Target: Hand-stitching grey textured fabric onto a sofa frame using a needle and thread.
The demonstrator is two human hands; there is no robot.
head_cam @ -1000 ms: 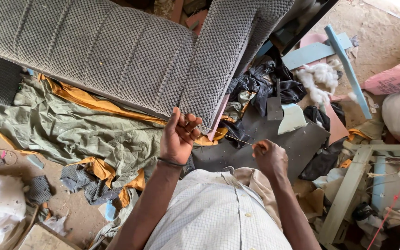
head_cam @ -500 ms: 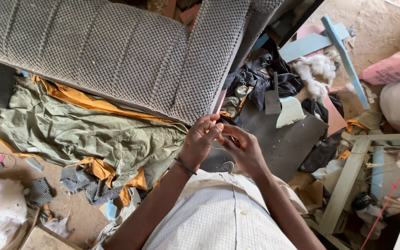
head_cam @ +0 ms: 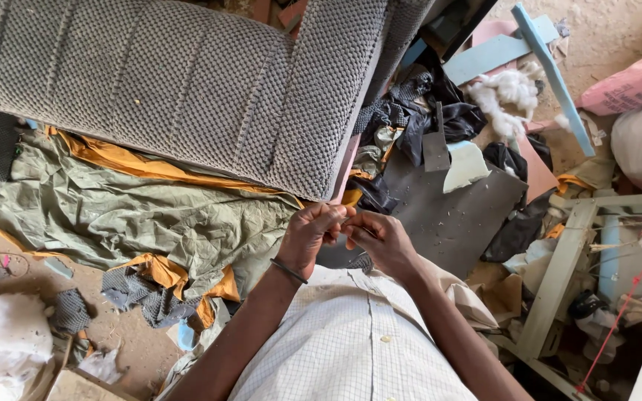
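The left hand (head_cam: 312, 234) and right hand (head_cam: 380, 239) meet fingertip to fingertip just below the corner of the grey textured cushion (head_cam: 187, 82), fingers pinched together on something too small to make out. A dark band circles the left wrist. The cushion lies over crumpled olive cloth (head_cam: 135, 215) edged with orange fabric. To the right lie a dark grey board (head_cam: 455, 215) and white stuffing (head_cam: 510, 93).

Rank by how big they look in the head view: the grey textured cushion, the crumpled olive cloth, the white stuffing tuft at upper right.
1. Grey textured cushion
2. Crumpled olive cloth
3. White stuffing tuft, though it lies farther from the camera.
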